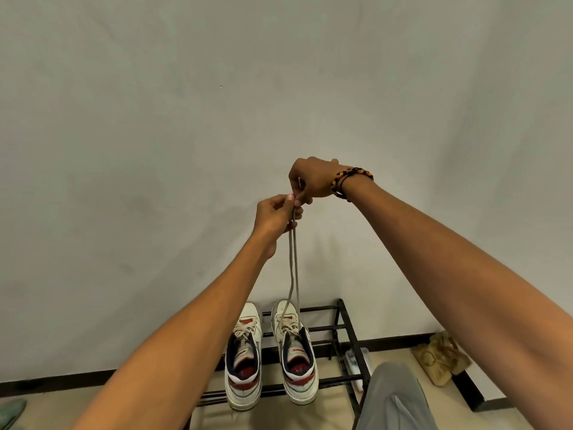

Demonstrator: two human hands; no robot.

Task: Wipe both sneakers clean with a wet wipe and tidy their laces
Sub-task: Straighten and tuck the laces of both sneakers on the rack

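Black metal rack [344, 333], tan bag [440, 358]

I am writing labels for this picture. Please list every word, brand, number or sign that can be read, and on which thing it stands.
No text can be read anywhere.
Right sneaker: red mark on the insole, too blurred to read.
Left sneaker: red patches, no readable letters.
Packet under the rack: printing too small to read.
Brown thing on the floor: pattern, no clear letters.
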